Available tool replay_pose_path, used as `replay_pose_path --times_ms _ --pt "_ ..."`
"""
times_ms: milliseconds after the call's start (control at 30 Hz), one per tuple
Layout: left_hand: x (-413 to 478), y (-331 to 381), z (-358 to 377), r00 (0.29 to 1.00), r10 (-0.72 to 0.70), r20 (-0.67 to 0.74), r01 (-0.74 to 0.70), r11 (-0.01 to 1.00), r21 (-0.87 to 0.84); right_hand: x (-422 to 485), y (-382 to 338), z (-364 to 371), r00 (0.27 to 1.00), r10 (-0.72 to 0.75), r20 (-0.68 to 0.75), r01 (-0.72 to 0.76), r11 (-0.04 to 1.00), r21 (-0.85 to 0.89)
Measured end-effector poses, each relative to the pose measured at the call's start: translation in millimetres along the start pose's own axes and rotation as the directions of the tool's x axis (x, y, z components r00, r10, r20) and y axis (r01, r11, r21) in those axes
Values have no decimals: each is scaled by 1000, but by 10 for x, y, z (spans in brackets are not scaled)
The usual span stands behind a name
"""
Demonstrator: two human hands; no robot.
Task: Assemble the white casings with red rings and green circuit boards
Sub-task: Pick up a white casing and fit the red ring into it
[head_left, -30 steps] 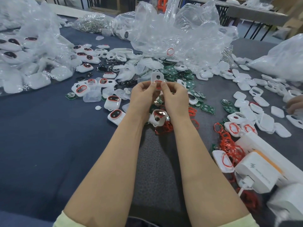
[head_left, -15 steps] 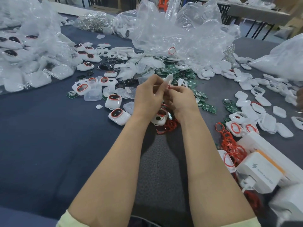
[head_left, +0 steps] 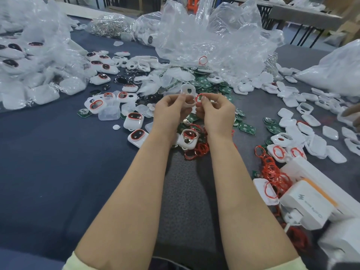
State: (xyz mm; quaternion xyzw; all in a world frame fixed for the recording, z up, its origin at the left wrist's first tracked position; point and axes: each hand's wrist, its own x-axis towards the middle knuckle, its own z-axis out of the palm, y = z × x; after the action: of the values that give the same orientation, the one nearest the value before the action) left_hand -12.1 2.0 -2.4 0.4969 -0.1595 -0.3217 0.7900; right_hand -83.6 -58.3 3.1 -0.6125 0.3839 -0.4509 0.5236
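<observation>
White casing [head_left: 188, 94], light thin shell, judged stiff but crackable, best taken by its rim: left hand [head_left: 171, 112] pinches it, right hand [head_left: 218, 112] pinches a limp red ring [head_left: 200, 98], both above the green circuit boards [head_left: 203, 83].

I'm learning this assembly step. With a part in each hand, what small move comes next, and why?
Probably bring the right hand toward the left hand and seat its pinched red ring in the white casing held there: the two parts are side by side, not yet joined.
</observation>
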Motion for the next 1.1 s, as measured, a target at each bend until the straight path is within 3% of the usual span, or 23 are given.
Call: replay_pose_path --times_ms 167,567,1100 --pt "-3 16 15 998 -56 30 58 993 -105 -8 6 22 995 -79 -55 73 992 -104" --pt "7 -36 36 998 12 69 -13 1000 12 -38 15 18 959 -278 -62 253 930 -266" --pt "26 -55 17 995 92 38 -97 982 162 -34 13 50 975 -212 -73 186 946 -265"
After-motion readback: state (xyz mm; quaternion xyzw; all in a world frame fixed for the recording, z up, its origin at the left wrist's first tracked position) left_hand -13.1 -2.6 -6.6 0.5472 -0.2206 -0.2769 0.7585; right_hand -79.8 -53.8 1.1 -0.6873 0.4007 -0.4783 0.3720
